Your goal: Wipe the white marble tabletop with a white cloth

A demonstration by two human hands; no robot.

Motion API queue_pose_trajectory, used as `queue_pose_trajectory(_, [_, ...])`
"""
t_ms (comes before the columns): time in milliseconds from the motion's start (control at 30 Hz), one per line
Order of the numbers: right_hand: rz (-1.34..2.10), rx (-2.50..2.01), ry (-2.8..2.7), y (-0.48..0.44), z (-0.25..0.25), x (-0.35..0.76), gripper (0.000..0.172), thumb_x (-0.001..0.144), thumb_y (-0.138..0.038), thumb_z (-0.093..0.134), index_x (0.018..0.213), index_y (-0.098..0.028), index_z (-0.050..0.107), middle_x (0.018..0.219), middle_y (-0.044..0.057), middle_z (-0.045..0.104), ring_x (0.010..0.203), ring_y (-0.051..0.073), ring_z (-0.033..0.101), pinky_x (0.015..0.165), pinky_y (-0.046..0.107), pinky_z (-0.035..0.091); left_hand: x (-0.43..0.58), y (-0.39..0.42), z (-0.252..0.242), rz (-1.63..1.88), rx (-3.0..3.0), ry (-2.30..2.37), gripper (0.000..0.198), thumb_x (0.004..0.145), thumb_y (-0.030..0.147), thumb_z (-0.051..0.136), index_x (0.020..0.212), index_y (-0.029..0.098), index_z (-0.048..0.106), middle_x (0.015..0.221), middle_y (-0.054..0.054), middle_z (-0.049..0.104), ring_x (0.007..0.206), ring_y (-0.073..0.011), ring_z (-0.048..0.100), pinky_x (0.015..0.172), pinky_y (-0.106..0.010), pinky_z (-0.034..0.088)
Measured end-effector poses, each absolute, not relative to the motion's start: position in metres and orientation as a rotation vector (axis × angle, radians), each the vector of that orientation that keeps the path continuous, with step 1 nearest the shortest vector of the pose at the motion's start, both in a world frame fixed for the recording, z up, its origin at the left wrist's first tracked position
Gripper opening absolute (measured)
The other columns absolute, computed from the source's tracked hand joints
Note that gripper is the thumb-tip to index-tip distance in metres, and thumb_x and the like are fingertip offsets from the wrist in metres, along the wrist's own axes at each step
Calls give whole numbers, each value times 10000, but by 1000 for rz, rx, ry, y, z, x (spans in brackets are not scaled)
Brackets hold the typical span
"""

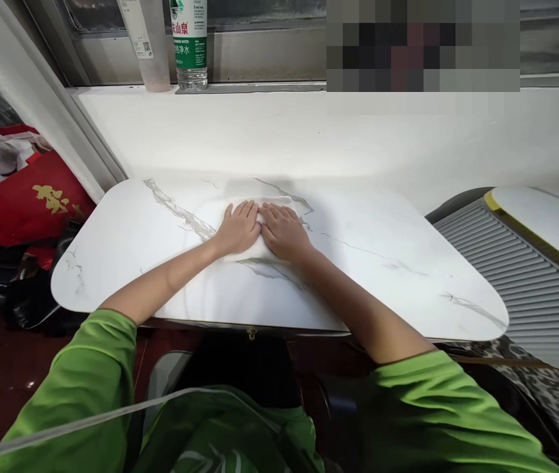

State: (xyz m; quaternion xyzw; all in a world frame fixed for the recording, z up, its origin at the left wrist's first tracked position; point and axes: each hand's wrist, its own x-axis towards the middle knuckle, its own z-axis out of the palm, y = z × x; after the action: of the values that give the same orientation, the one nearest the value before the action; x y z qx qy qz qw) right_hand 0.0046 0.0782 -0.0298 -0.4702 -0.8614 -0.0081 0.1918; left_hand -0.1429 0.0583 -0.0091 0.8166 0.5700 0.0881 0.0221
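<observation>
The left hand (238,228) and right hand (284,231) are lying flat, fingers stretched out and grasping nothing, touching side by side. They are pressing on a folded white cloth (259,252) lying mid-table on the marble-patterned table (382,276). This looks like smoothing; another fold would call for pinching an edge. A water bottle (189,43) is standing on the windowsill (358,131) beyond.

A white cloth (279,200) lies flat on the white, grey-veined desk (358,276), just above the centre of the frame. It appears folded into a compact rectangle, its far edge running roughly parallel to the desk's far rim. The left hand (238,228) and the right hand (284,231) rest palm-down on it side by side, covering most of its surface. Only its far strip and a near corner between the wrists show.
</observation>
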Motion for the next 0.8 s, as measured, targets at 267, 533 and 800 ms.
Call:
queue_pose_trajectory(267, [-24, -1317, -2439, 15, -29, -9, 491, 939, -222, 299, 1360, -93, 516, 1451, 166, 515, 1363, 301, 434, 1134, 511, 296, -157, -2, -5, 263, 2529, 1760, 538, 972, 212, 267, 1478, 47, 353, 1570, -171, 339, 1472, -257, 280, 1210, -490, 164])
queue_pose_trajectory(533, [-128, -1211, -2476, -61, -26, -26, 507, 949, -236, 312, 1368, -30, 509, 1441, 199, 512, 1363, 319, 428, 1153, 489, 303, -178, -77, -1, 283, 2548, 1718, 556, 970, 219, 243, 1477, 17, 350, 1563, -167, 355, 1479, -260, 265, 1221, -497, 143])
queue_pose_trajectory(800, [-44, -1195, -2460, 6, -26, -43, 470, 911, -187, 339, 1308, -61, 555, 1393, 182, 558, 1307, 310, 472, 1122, 470, 332, -194, -16, -5, 271, 2523, 1773, 539, 959, 219, 305, 1465, 48, 373, 1552, -166, 376, 1469, -245, 291, 1222, -474, 143])
